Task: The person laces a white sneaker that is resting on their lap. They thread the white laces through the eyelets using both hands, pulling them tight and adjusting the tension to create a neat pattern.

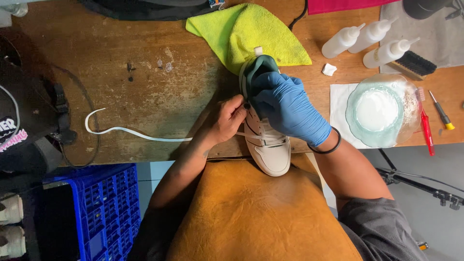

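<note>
A flat white shoelace [130,131] trails across the worn wooden bench [159,92] to the bare left hand [227,118], which pinches it at the eyelets. The white leather sneaker [270,150] lies at the bench's front edge, its green collar gripped by the blue-gloved right hand [285,106].

The surface [145,92] was worn wood, scuffed pale and rough in patches. The sneaker [268,147] looked like smooth, matt white leather with a dark green fabric lining. A thin, smooth blue rubber glove covered the right hand [285,108]; the left hand [227,121] was bare. The yellow cloth [251,31] was fuzzy microfibre. The squeeze bottles [369,41] were dull white plastic, the bowl [382,110] glossy glass, the crate [104,208] blue plastic.
</note>
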